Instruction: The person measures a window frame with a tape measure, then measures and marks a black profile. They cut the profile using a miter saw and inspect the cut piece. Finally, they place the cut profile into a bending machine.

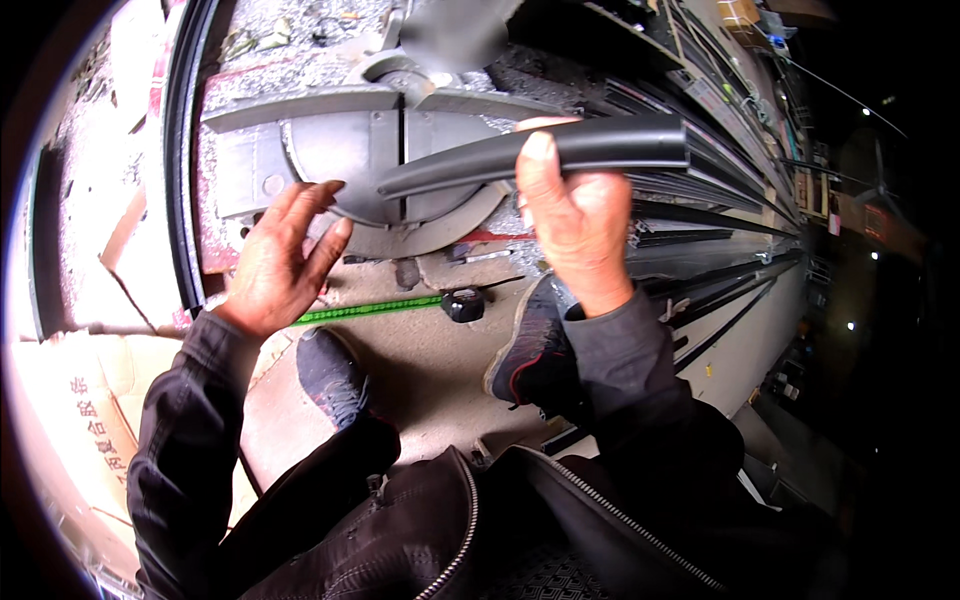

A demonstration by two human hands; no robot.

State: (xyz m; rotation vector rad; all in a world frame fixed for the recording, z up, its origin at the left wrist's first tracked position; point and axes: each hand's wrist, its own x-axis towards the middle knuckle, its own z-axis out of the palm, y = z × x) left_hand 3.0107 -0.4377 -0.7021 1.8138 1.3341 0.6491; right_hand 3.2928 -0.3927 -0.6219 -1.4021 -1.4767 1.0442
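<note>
A dark, hollow-looking profile strip [630,145] is gripped in my right hand [580,225], thumb over its top. It slants across the front of a grey metal mitre saw base [345,150], its narrow end above the slotted round plate. My left hand [290,255] is near the plate's left side with thumb and fingers apart, nothing between them. Below the base, a green tape measure blade [375,308] lies pulled out on the floor, ending at its black case [463,304].
Long dark profiles [715,215] lie in a bundle on the right. Another long black profile [185,150] runs along the left. Metal shavings [280,65] cover the area behind the saw base. A cardboard sheet [95,400] lies at lower left. My shoes [330,375] are on the floor below.
</note>
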